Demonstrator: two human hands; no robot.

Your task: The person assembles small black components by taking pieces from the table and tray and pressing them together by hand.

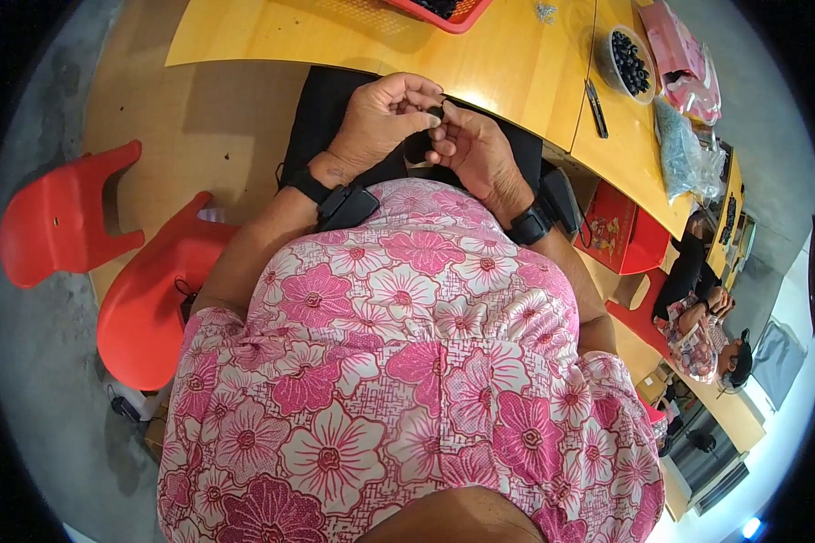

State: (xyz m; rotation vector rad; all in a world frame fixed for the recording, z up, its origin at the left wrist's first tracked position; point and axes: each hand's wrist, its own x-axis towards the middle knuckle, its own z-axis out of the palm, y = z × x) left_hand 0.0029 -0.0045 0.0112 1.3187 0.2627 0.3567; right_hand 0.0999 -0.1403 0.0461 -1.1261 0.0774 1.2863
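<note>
My left hand (376, 122) and my right hand (474, 149) meet over my lap, just off the front edge of the yellow table (489, 77). Between their fingertips is a small black part (436, 113), mostly covered by the fingers, so its exact kind does not show. The left thumb and fingers pinch it from one side. On the other side, the right thumb and forefinger close on it, with the remaining right fingers curled below. Dark cloth lies under both hands.
A clear tub (631, 65) of small black round parts stands at the table's right, beside a black pen-like tool (596, 109) and a bag of pale-blue bits (676, 145). A red basket (453, 18) sits far back. Red chairs (68, 217) stand left; another person (697, 335) sits right.
</note>
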